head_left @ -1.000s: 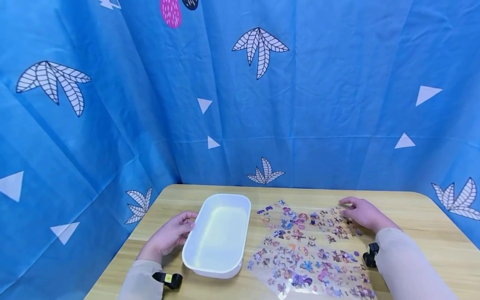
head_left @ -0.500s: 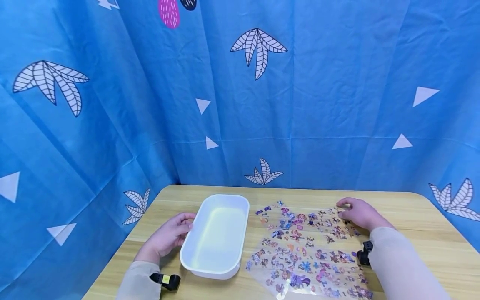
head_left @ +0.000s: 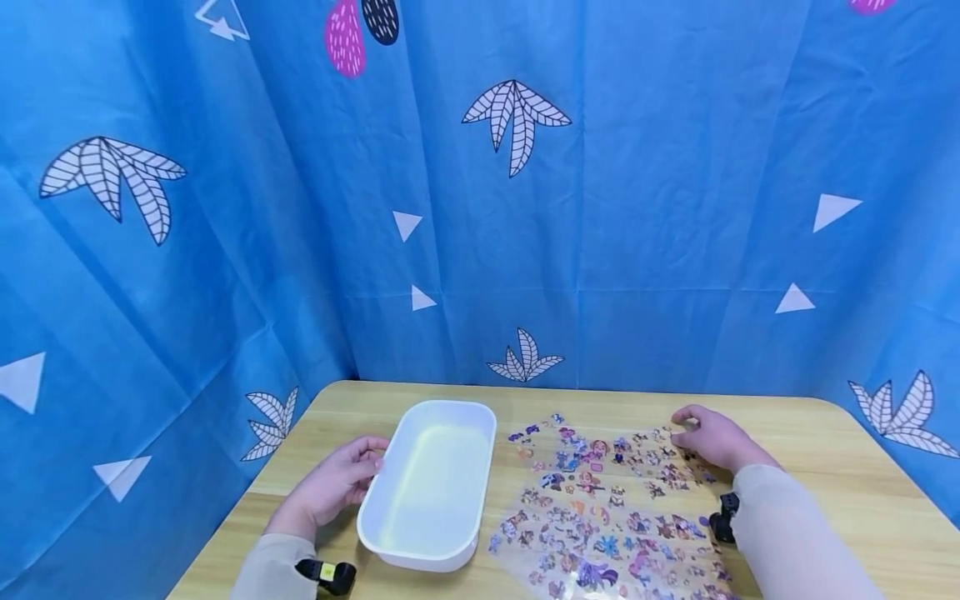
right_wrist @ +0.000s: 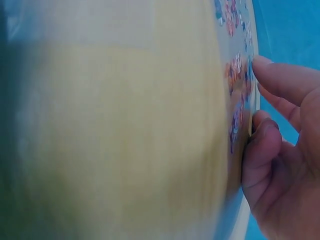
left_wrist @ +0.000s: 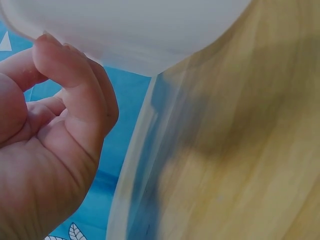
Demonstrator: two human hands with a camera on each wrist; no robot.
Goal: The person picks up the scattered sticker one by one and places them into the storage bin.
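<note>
My left hand [head_left: 337,486] is at the left side of a white rectangular plastic tub [head_left: 430,492]. In the left wrist view its loosely bent fingers [left_wrist: 75,80] have their tips right at the tub's wall. To the right of the tub lie clear sticker sheets [head_left: 611,533] printed with small colourful cartoon figures. My right hand [head_left: 716,437] rests at the far right corner of these sheets. Its fingers [right_wrist: 285,80] are relaxed, with their tips at the sheet's edge in the right wrist view.
A wooden table [head_left: 813,467] with rounded corners carries everything. Behind it and on the left hangs a blue curtain [head_left: 645,208] with white leaf and triangle prints. Black wrist cameras are strapped over both light sleeves [head_left: 795,525].
The head view has tilted up slightly, so the whole scene sits lower. Both hands, the tub and the sticker sheets keep their places.
</note>
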